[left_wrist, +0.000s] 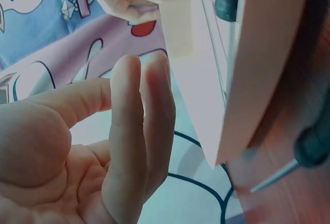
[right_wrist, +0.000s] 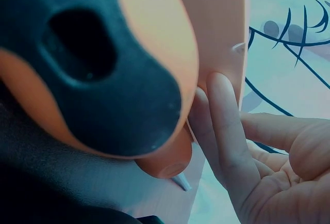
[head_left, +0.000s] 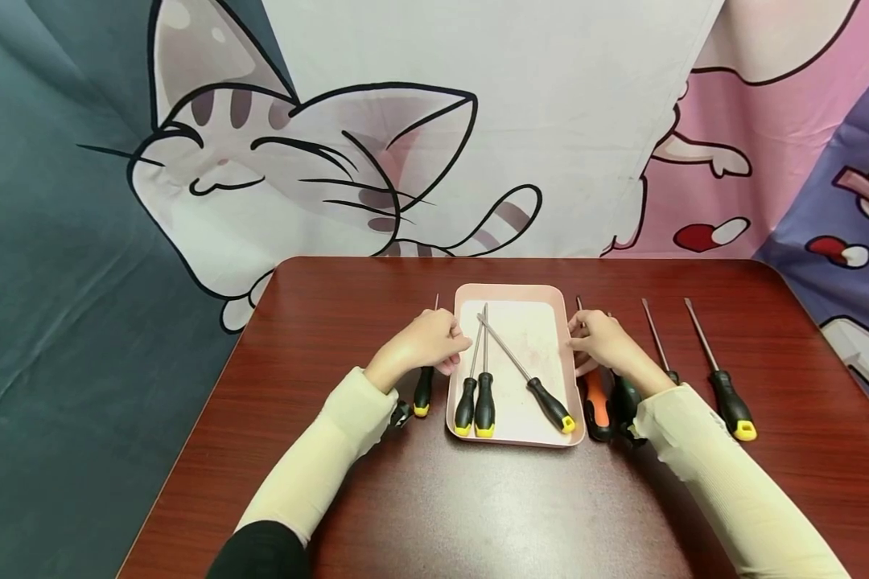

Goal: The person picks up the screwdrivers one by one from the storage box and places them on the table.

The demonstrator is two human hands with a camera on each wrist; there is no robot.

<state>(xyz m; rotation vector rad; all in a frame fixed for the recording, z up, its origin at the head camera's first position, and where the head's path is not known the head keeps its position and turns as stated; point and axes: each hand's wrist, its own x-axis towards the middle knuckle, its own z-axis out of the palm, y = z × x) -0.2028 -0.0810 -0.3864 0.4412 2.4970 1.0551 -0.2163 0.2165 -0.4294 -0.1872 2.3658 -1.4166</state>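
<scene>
A pink-rimmed tray with a white bottom holds three black-and-yellow screwdrivers, one lying at a slant. My left hand is at the tray's left side, thumb and fingers bent toward each other with nothing between them. In the left wrist view its fingertips are close beside the rim. At the right side, my right hand pinches the tray's rim. Its fingers lie on the outer wall in the right wrist view; the thumb's tip is hidden.
Another black-and-yellow screwdriver lies left of the tray. To the right are an orange-and-black-handled screwdriver, a dark-handled one partly under the right arm, and a long screwdriver. A cartoon curtain hangs behind the table.
</scene>
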